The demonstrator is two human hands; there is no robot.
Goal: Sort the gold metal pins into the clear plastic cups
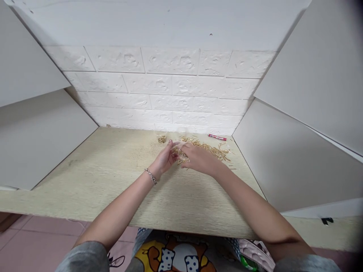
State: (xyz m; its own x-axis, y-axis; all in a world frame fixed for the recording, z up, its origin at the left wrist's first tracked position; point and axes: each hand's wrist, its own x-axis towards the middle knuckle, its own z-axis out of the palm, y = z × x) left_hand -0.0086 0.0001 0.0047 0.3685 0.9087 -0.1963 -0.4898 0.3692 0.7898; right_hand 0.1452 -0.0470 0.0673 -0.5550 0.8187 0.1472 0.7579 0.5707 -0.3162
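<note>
My left hand (pixel 165 159), with a chain bracelet at the wrist, curls its fingers around one side of a clear plastic container (pixel 183 154). From the other side, my right hand (pixel 198 158) grips the same container, its fingers bent over the top. Much of the container is hidden by the fingers, and its exact shape is hard to make out. A loose pile of thin gold-coloured sticks (pixel 217 152) lies behind and right of my hands. Some sticks lie just under the fingers. Beyond my left hand stands a small clear container (pixel 162 139) with gold-coloured pieces inside.
A red pen (pixel 217 137) lies near the back wall. Grey panels border the light wooden table (pixel 113 181) at left (pixel 45 139) and right (pixel 306 162); white brick-patterned wall (pixel 170 83) closes the back. A black clip-like piece (pixel 327 221) sits at the right front.
</note>
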